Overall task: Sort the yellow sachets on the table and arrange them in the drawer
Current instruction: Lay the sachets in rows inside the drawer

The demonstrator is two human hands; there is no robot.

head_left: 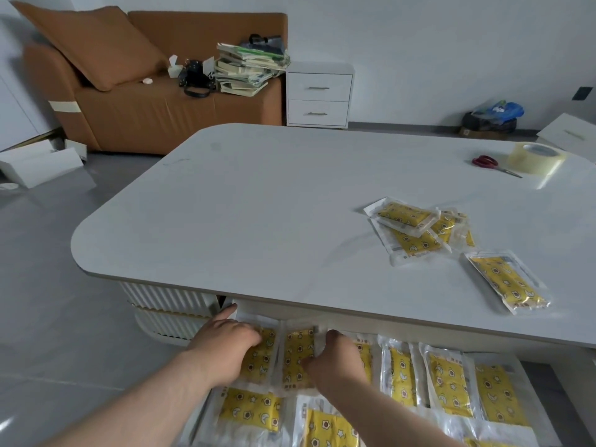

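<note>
A brown sofa (pixel 154 101) stands against the far wall, with a big cushion (pixel 93 43) leaning at one end and a slumped stack of books (pixel 248 67) at the other. Beside it is a small white two-drawer cabinet (pixel 318 95). Nearer, a broad white table (pixel 258 204) with rounded corners fills the middle of the room. Its drawer (pixel 545 424) is pulled out under the near edge, and yellow sachets in clear wrappers lie in it in rows, side by side and partly overlapping.

On the tabletop to the right, a loose pile of sachets (pixel 419 230) lies jumbled, and a single sachet (pixel 506 282) sits just beside it, nearer the table's edge. Far back on the right is a roll of clear tape (pixel 535 156), with red-handled scissors (pixel 490 164) next to it.

Both of the person's arms reach into the drawer. The left hand (pixel 225 343) rests palm-down on the leftmost sachet (pixel 261 356) in the back row, fingers curled over its far end. The right hand (pixel 335 353) pinches the edge of the neighbouring sachet (pixel 298 353), thumb and fingers closed on the wrapper, which stands slightly lifted between the two hands.
</note>
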